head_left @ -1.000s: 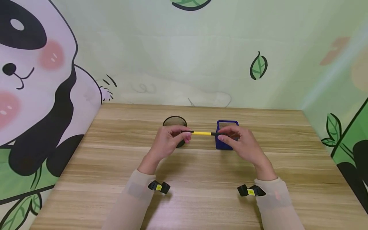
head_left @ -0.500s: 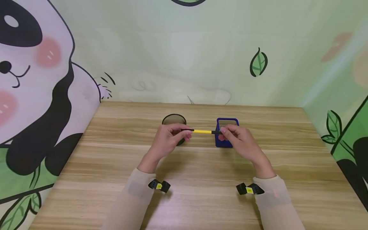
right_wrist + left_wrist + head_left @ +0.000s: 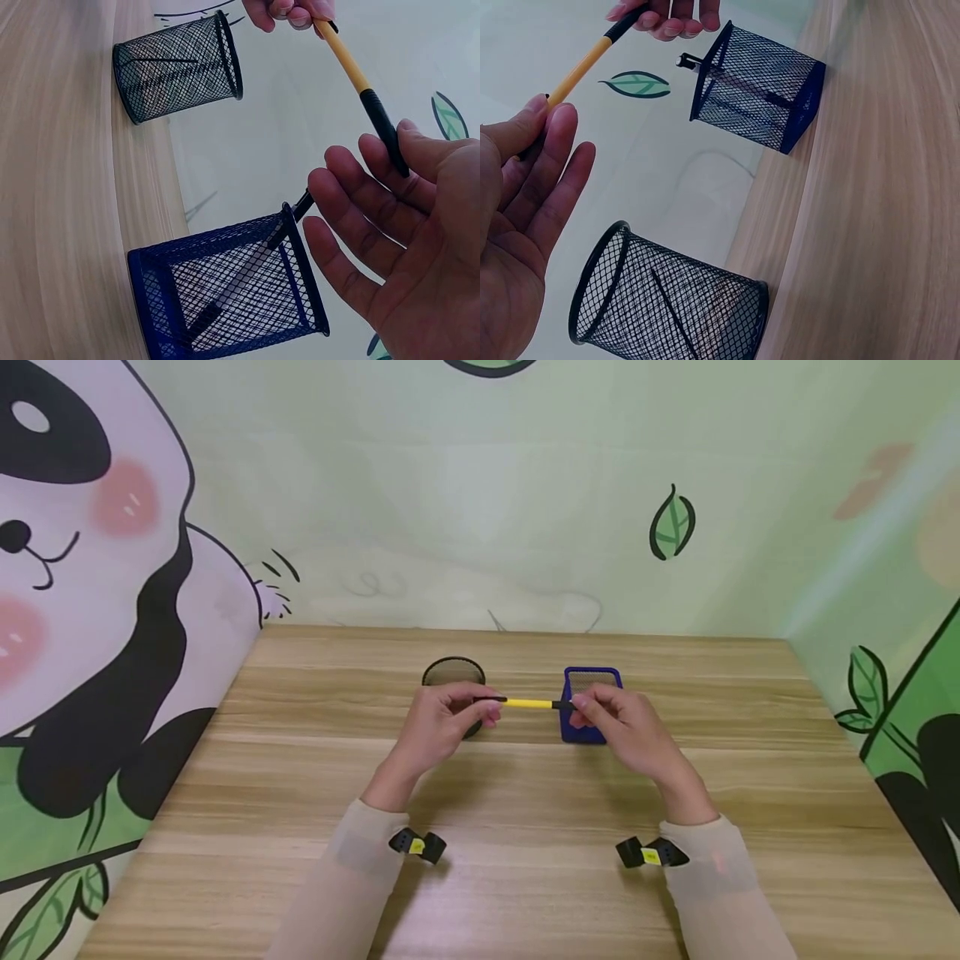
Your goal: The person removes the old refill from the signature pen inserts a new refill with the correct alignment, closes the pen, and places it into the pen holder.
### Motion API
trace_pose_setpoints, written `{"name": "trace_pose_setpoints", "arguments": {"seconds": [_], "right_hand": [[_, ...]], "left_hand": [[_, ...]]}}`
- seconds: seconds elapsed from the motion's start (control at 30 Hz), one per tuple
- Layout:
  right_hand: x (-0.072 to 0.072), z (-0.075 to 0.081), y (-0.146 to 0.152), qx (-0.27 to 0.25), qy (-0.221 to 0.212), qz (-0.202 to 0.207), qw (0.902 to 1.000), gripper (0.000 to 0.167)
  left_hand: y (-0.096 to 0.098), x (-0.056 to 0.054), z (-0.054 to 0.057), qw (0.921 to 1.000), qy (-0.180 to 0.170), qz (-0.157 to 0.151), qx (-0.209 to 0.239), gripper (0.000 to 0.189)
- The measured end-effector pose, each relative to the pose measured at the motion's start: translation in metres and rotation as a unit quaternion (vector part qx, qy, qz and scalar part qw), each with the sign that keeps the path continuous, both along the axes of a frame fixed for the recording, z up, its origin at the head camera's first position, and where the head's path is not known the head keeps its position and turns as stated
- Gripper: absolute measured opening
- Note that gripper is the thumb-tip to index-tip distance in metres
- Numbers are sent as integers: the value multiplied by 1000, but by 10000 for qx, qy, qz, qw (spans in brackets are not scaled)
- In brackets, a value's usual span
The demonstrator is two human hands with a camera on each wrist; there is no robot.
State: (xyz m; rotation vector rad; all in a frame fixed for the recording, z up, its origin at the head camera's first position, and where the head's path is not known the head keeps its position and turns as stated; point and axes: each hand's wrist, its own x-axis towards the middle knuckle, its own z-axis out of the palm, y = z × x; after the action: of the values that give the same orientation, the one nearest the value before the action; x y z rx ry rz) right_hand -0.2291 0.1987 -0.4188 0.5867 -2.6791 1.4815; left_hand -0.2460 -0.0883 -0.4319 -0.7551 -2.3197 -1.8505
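A yellow pen (image 3: 528, 703) with black ends is held level in the air between both hands. My left hand (image 3: 438, 727) pinches its left end between thumb and fingertips. At the other end, the black ribbed grip (image 3: 381, 124) lies between the thumb and index finger of my right hand (image 3: 630, 731), whose other fingers are loosely bent. Behind the left hand stands a round black mesh pen holder (image 3: 682, 300), partly covered in the head view. A square blue mesh pen holder (image 3: 232, 292) stands behind the right hand, with a black-and-white pen (image 3: 251, 266) leaning inside it.
Both holders stand on a wood-grain table (image 3: 525, 860), towards its back edge. A pale green backdrop (image 3: 465, 527) with a panda and leaves rises behind the table and along its sides.
My right thumb and fingers have shifted slightly on the pen's black end, then stayed still. The head view has tilted down a little. The pen keeps its place between the hands.
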Motion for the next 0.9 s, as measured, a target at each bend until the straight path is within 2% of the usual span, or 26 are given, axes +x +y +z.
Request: {"name": "trace_pose_setpoints", "arguments": {"seconds": [0.2, 0.5, 0.9], "right_hand": [[2, 4, -1, -38, -81, 4, 10000, 25], [5, 6, 3, 106, 16, -98, 9999, 16], [7, 6, 2, 27, 34, -178, 9998, 9]], "left_hand": [[1, 1, 1, 9999, -79, 62, -18, 13], [3, 4, 3, 9998, -213, 63, -15, 13], [2, 4, 2, 9998, -172, 79, -54, 14]]}}
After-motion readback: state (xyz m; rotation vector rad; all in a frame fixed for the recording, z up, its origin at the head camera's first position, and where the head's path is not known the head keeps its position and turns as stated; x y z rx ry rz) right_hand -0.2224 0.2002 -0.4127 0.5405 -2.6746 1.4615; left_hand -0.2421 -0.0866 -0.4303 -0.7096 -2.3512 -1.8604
